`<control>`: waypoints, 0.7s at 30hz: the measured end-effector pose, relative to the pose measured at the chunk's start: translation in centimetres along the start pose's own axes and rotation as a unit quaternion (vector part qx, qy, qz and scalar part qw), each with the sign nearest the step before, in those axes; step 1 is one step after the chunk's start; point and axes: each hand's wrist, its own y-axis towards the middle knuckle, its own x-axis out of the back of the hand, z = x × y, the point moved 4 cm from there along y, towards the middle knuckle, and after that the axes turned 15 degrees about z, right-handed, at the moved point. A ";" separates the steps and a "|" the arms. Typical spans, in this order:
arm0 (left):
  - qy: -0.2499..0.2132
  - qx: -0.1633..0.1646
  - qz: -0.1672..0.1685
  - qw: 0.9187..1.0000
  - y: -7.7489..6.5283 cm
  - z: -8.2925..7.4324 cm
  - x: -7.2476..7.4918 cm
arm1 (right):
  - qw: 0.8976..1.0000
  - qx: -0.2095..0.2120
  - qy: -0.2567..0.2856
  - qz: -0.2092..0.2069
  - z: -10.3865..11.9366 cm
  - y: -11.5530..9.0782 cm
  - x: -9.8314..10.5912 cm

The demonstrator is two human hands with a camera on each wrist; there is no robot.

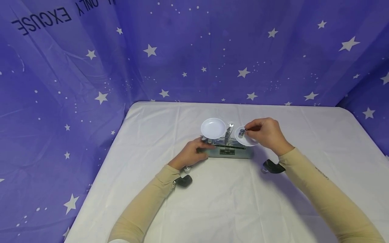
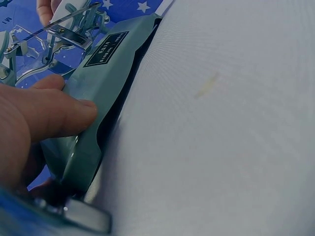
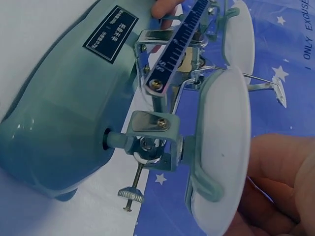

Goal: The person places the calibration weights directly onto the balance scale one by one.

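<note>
A green-grey balance scale (image 1: 215, 153) with two white pans stands on the table. My left hand (image 1: 191, 153) holds the left end of its base, with the thumb (image 2: 74, 115) on the front face in the left wrist view. The left pan (image 1: 213, 128) has nothing on it. On the right pan (image 1: 250, 142) sit silver metal weights (image 1: 241, 133). Right beside them my right hand (image 1: 267, 133) pinches a small dark piece, too small to identify. In the right wrist view, the pan (image 3: 226, 147) hides the fingertips of that hand.
A white cloth covers the table (image 1: 212, 202). Behind it hangs a purple curtain (image 1: 218, 77) with white stars. Black wrist devices (image 1: 184, 181) hang below both wrists. A ruled beam (image 3: 179, 46) runs across the front of the scale.
</note>
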 end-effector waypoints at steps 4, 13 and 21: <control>0.002 0.000 -0.002 1.000 0.0 0.2 -0.1 | 1.000 0.005 -0.006 -0.009 0.0 0.2 -0.1; 0.001 -0.006 -0.003 1.000 0.1 0.6 -0.2 | 1.000 0.011 -0.012 -0.023 0.0 0.2 -0.4; -0.001 -0.004 0.003 1.000 0.1 0.5 -0.2 | 0.999 0.023 -0.011 -0.044 0.0 0.2 -0.5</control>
